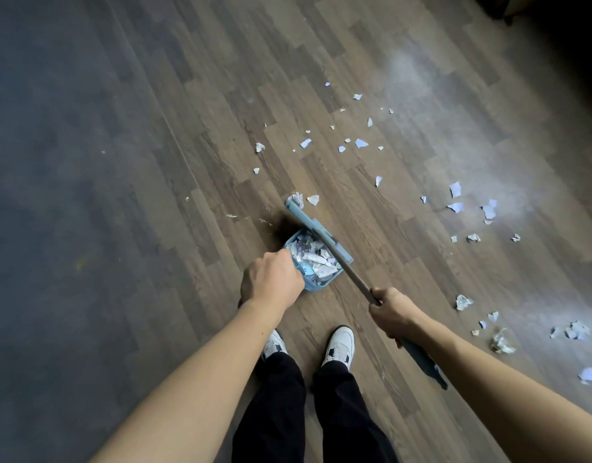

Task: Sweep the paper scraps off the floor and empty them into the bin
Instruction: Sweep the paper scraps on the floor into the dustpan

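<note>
A light blue dustpan stands on the wooden floor just ahead of my feet, heaped with paper scraps. My left hand grips the dustpan's handle, which is hidden under my fist. My right hand grips the grey shaft of a blue broom, whose head lies across the pan's far edge. Several more white and pale blue paper scraps lie scattered on the floor ahead and to the right. No bin is in view.
My two white shoes stand right behind the dustpan. Crumpled scraps lie near my right arm. A dark piece of furniture sits at the top right corner. The floor on the left is in shadow.
</note>
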